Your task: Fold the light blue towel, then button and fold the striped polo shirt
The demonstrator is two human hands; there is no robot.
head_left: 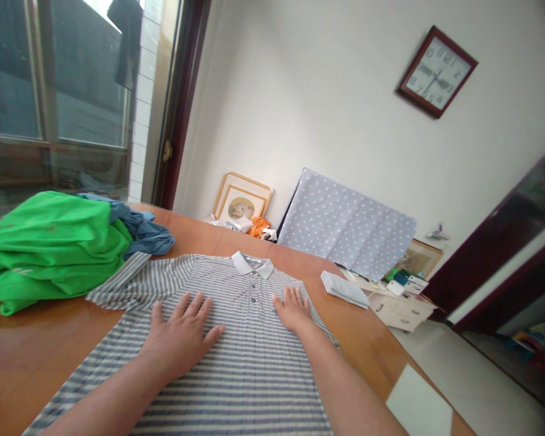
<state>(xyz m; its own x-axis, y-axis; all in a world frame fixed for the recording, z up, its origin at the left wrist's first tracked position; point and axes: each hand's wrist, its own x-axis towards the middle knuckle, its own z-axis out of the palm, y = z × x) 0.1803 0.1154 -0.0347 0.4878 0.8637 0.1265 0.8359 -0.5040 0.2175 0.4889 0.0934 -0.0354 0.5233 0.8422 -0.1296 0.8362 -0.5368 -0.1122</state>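
Note:
A grey and white striped polo shirt (240, 363) lies front side up on the wooden table (195, 233), its white collar toward the far edge. Its left-hand sleeve is spread out to the side; the other sleeve cannot be made out behind my arm. My left hand (179, 333) rests flat on the shirt's chest, fingers spread. On the other side of the button placket, my right hand (293, 309) lies on the shirt near the shoulder, fingers extended. Neither hand grips the cloth.
A green garment (59, 242) and a blue one (148, 230) are heaped at the left. A folded light cloth (344, 289) lies near the right edge, with a white sheet (420, 399) closer. Beyond stand a dotted cover (345, 218) and a drawer cabinet (399, 312).

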